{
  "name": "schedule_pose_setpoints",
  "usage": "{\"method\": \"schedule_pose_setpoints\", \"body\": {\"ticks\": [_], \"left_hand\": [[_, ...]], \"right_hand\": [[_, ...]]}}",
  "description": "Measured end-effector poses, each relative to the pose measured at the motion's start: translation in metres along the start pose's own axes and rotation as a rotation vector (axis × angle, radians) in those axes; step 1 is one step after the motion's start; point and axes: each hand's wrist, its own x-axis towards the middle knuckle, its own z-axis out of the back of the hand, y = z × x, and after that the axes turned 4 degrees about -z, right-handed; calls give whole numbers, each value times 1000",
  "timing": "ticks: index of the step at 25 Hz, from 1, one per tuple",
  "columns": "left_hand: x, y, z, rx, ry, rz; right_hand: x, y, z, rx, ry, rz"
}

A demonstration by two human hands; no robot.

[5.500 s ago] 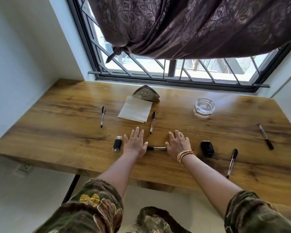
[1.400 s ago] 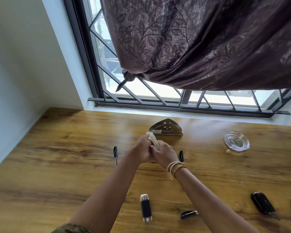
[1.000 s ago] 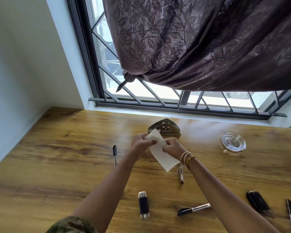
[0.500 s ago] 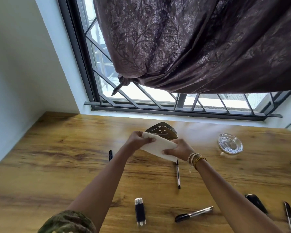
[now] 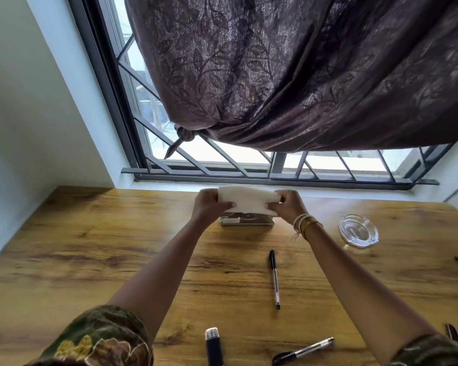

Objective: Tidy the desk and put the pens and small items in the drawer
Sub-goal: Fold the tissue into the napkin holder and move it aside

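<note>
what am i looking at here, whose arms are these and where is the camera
There is no machine: these are a person's own two arms, filmed by a wide camera worn on their head, looking forward and down. The left hand and right hand each pinch one end of a white napkin, held just above a metal napkin holder near the window. On the wooden desk lie a glass ashtray, a pen in the middle, another pen near the front edge, and a small dark lighter.
</note>
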Motion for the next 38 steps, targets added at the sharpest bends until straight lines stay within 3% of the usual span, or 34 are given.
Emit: {"method": "schedule_pose_setpoints", "body": {"ticks": [4,10,26,30,32,36,38], "left_hand": [[20,-4,-1,151,-88,-80],[16,11,-5,138,-44,-90],[11,44,-18,307,9,-76],[10,51,-17,287,18,-81],[11,54,-17,244,36,-52],[13,55,-25,215,235,91],[15,58,-31,159,222,177]], "right_hand": [[19,15,1,-21,-32,42],[17,9,-8,-89,2,36],[9,-45,-31,-216,-149,-165],[5,-49,-34,-177,-113,-226],[2,-51,-37,-141,-71,-244],[-2,-56,-43,-97,-23,-303],[-2,-58,-44,-42,-52,-333]]}}
